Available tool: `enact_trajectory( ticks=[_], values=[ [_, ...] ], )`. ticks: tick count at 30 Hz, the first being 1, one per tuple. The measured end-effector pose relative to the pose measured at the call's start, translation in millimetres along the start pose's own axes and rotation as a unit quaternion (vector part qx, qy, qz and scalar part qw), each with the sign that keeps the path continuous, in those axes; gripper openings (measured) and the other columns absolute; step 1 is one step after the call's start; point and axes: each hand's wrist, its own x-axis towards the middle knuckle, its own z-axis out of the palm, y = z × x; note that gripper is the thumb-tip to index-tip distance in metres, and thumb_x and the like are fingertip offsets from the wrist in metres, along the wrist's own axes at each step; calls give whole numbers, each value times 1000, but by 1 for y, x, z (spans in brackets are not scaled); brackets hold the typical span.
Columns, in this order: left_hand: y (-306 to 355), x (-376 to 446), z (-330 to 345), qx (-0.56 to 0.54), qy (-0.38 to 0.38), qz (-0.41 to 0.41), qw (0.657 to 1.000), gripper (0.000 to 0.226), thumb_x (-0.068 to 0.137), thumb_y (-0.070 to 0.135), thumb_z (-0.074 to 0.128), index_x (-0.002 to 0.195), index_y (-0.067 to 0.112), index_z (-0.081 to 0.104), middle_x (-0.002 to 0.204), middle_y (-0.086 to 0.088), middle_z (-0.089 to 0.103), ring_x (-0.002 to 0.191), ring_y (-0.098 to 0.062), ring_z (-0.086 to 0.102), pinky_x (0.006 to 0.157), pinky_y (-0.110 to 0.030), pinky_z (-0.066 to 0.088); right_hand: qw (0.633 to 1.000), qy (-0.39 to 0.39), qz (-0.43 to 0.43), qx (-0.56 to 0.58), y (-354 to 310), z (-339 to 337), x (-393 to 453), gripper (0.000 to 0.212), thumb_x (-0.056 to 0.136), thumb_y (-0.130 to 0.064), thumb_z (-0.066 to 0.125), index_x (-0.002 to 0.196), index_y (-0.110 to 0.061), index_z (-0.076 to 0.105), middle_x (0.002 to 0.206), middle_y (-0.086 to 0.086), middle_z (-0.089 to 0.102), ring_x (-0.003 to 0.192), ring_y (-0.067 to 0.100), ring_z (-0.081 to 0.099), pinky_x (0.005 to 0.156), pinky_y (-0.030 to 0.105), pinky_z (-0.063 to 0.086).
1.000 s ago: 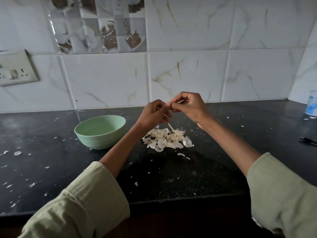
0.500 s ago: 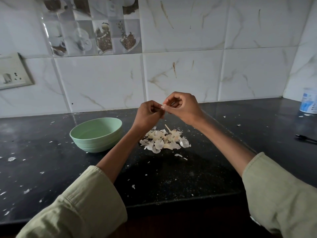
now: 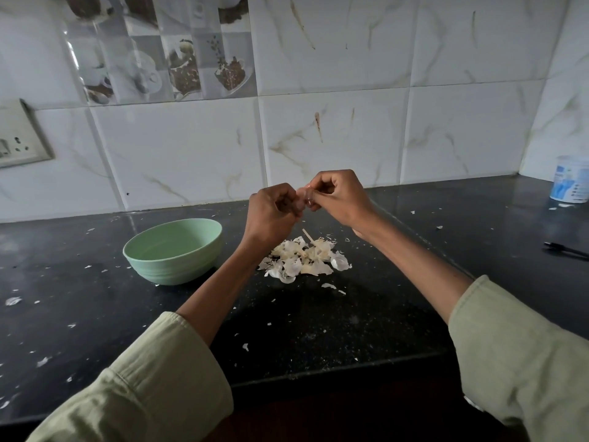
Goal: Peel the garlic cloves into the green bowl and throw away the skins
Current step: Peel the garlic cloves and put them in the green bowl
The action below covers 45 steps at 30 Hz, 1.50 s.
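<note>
Pinching one small garlic clove between both hands, up in the air above the counter. Left hand curling its fingers around one end of the clove, right hand nipping the other end with thumb and fingertips. Hard to tell how much skin is clinging on, as the clove is tiny and mostly hidden. Probably working the skin loose right now. Best holding the clove firm but not squashing it, catching a loose edge of skin with a nail, and pulling it off in one long strip. Keeping both hands over the pile of garlic skins, which is lying on the black counter just below, so bits are landing together and not flying off. Many little white flakes already scattered all around, so tugging gently looks wise. Green bowl sitting to the left of the pile, near the left wrist, looking empty inside as far as can be seen. Dropping the bare clove there next probably means only a short reach left. Skins waiting to be gathered and thrown away.
</note>
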Motion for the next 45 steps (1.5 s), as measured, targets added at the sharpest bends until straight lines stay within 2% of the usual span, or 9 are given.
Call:
enact_trajectory(
  ticks=[10,15,22,26,31,35,39,42,45],
  values=[
    [5,-1,-1,-23,-1,32,999,9,94,0,72,87,5,74,75,-13,74,73,-31,71,71,-35,60,979,-28,118,167,1,-4,2,17,90,-14,78,99,0,76,84,9,76,70,13,68,68,23,58],
    [3,2,-3,-25,-14,29,999,11,95,1,73,88,10,74,77,-9,75,72,-21,72,70,-24,58,958,-45,172,224,2,-7,3,19,92,-12,75,107,1,76,87,8,76,71,11,67,67,20,59],
    [1,0,-2,25,-21,33,999,11,95,4,71,86,10,73,74,-7,74,75,-30,72,74,-44,61,986,-79,130,73,-1,-4,3,22,101,-9,64,118,2,73,103,17,77,86,15,69,77,23,59],
    [4,0,-5,19,-19,27,999,9,96,5,70,89,10,73,75,-7,75,76,-27,73,73,-36,60,986,-120,105,51,-6,-5,2,28,103,-9,62,128,1,69,112,17,75,91,15,69,87,26,61],
    [6,-1,-6,23,-45,27,998,8,97,11,70,89,12,73,77,-3,76,77,-23,74,74,-31,59,977,-149,124,90,-4,-11,3,30,103,-5,60,130,3,66,117,24,73,91,18,69,82,26,59],
    [4,-2,-5,66,-52,35,996,10,95,16,70,86,17,73,74,0,74,72,-22,72,71,-42,61,977,-181,108,19,-3,-12,2,28,105,-5,55,129,3,68,120,30,69,83,12,65,79,24,60],
    [4,-4,-7,125,-53,41,990,12,89,38,66,84,27,70,73,9,73,70,-13,72,70,-48,64,973,-193,69,-105,-5,-7,-1,28,107,-9,52,129,-4,69,116,17,74,89,18,69,88,30,61],
    [6,-5,-7,142,-48,39,988,27,83,54,56,85,30,68,73,9,73,71,-13,73,69,-49,63,972,-196,64,-116,-7,-8,-2,29,107,-11,53,131,-4,68,117,13,74,89,19,71,91,33,60],
    [9,-5,-5,152,-48,54,986,30,84,56,54,86,29,66,74,9,72,71,-12,72,68,-49,63,971,-200,61,-115,-9,-11,-1,30,108,-11,51,132,-4,67,116,11,73,85,14,70,83,24,60]
  ],
)
